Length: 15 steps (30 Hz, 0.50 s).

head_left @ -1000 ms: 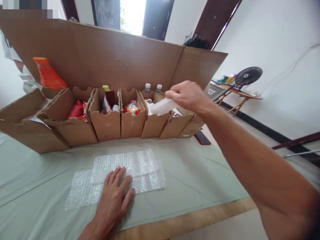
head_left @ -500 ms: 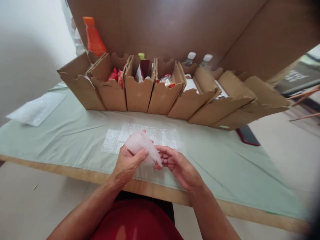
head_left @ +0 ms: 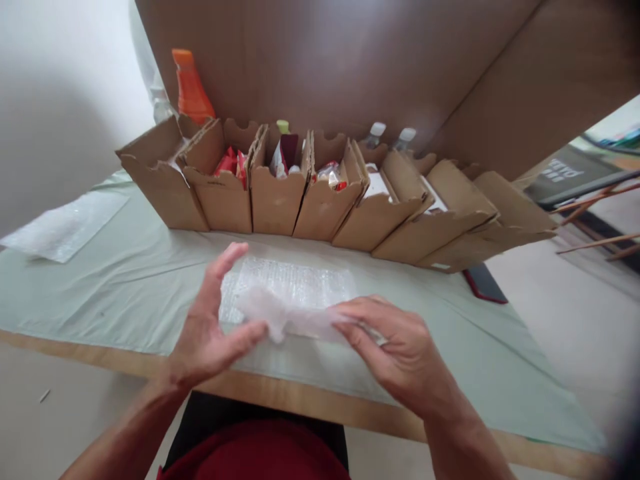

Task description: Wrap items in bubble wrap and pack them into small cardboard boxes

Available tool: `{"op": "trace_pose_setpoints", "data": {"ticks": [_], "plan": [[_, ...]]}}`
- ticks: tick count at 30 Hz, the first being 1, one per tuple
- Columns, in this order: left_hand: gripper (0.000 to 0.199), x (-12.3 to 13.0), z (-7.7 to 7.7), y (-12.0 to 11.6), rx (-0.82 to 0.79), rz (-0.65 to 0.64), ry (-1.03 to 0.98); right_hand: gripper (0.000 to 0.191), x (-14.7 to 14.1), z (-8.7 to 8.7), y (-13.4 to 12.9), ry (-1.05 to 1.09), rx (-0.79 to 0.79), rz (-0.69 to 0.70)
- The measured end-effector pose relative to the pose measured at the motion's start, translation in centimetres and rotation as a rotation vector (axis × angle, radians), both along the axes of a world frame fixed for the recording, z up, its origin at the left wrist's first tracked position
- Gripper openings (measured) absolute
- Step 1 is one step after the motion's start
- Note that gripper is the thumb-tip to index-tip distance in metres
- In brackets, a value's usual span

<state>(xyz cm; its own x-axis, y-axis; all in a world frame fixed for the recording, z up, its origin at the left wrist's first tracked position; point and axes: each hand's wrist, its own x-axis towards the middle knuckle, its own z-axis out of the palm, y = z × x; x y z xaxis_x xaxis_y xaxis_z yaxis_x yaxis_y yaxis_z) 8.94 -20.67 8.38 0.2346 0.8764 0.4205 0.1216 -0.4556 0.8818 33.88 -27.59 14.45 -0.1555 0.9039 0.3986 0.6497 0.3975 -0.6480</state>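
A thin whitish translucent plastic bag (head_left: 263, 307), blurred by motion, stretches between my hands above the table. My right hand (head_left: 395, 347) pinches its right end between thumb and fingers. My left hand (head_left: 210, 320) is spread wide at the other end, its thumb close to the bag's crumpled left part; whether it touches cannot be told. Just beyond, a sheet of bubble wrap (head_left: 300, 277) lies flat on the cloth, partly covered by the bag and my fingers.
Several cardboard bins (head_left: 277, 207) stand in a row along the back, holding packets and boxes. Behind them rise an orange bottle (head_left: 193, 90) and white-capped bottles (head_left: 375, 135). More bubble wrap (head_left: 65, 223) lies at the left; a dark flat object (head_left: 485, 285) lies at the right.
My left hand has let its grip go and spread its fingers, moving left. My right hand has closed on the plastic, which is now drawn out sideways instead of bunched up.
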Motion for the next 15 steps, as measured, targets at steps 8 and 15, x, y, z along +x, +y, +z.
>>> {"op": "trace_pose_setpoints", "data": {"ticks": [8, 15], "plan": [[0.018, -0.5, 0.6, 2.4, -0.242, -0.487, 0.547, 0.009, 2.4, 2.6, -1.4, 0.200, 0.120, -0.366], [0.038, -5.7, -0.6, 7.6, -0.420, -0.359, 0.653, 0.033, 5.5, -6.4, 0.4, 0.148, -0.152, -0.524]]}}
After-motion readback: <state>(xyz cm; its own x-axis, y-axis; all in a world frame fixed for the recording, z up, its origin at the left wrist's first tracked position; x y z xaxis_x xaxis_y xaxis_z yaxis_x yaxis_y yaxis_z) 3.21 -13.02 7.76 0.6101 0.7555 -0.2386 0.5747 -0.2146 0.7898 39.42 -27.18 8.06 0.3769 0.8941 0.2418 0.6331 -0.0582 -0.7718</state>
